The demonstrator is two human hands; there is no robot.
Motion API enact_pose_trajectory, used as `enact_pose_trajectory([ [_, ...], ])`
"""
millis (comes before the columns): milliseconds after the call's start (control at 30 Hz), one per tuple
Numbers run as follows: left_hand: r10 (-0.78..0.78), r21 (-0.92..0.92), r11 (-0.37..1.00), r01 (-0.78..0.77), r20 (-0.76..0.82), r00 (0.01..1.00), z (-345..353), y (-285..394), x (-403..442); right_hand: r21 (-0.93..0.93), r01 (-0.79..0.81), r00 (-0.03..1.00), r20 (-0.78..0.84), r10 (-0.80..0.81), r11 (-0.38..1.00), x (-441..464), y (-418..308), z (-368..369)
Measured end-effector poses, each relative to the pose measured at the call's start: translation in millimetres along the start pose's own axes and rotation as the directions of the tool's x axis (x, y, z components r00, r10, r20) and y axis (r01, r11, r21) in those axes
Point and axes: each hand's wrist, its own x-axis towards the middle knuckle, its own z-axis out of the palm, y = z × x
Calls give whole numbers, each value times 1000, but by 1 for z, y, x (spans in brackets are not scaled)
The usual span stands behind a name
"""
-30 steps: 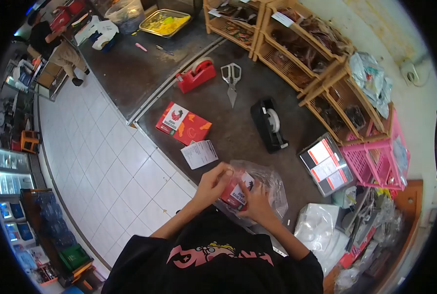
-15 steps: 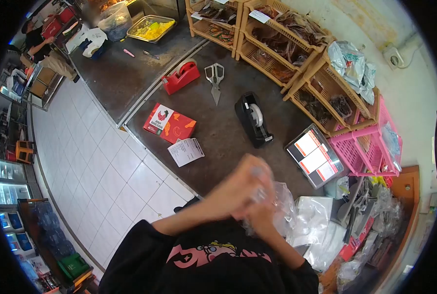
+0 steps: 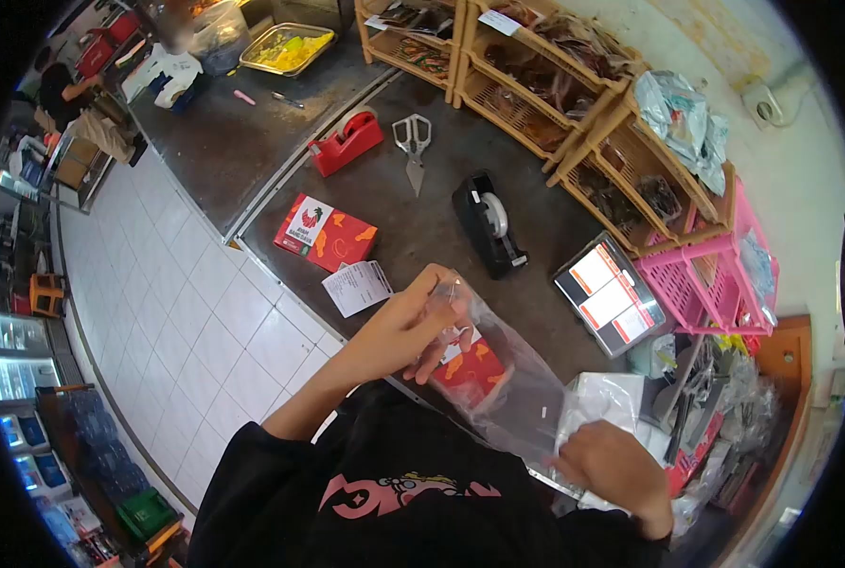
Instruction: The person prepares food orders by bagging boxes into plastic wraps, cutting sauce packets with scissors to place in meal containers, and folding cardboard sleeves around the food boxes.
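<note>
A red box with a white label (image 3: 471,371) lies inside a clear plastic bag (image 3: 526,398) at the front edge of the dark table. My left hand (image 3: 427,327) is closed on the bag's upper left end, just above the box. At the other end my right hand (image 3: 612,466) is closed on the bag's plastic, stretching it out to the right. Another red box (image 3: 326,233) lies farther back on the left, with a printed paper slip (image 3: 358,288) against its lower corner.
Behind are a red tape dispenser (image 3: 346,144), scissors (image 3: 413,151) and a black tape dispenser (image 3: 489,223). Tan racks (image 3: 526,85), a pink basket (image 3: 716,284) and a dark case with labels (image 3: 612,295) stand right. A person (image 3: 67,95) is far left.
My hands were close together over the bag and have moved apart, my right hand to the right and down. The bag is now stretched between them, and the box inside shows again.
</note>
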Motion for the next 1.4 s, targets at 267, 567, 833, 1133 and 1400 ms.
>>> enact_pose_trajectory([
  [267, 141, 464, 853, -238, 235, 962, -21, -31, -31, 284, 446, 854, -418, -309, 849, 182, -19, -84],
  [567, -41, 416, 909, 8, 71, 997, -47, -63, -69, -191, 33, 882, -456, -119, 981, 495, -69, 41],
  [833, 48, 54, 998, -43, -97, 994, -72, -78, -65, -263, -42, 780, -611, -133, 964, 429, -15, -52],
  [1133, 141, -299, 928, -223, -272, 952, -60, -112, -1, 225, 470, 634, -759, -149, 854, 152, -49, -39],
  [1400, 40, 40, 999, -33, -211, 977, -45, -79, -1, 260, -187, 850, -441, 289, 947, 137, 13, 113],
])
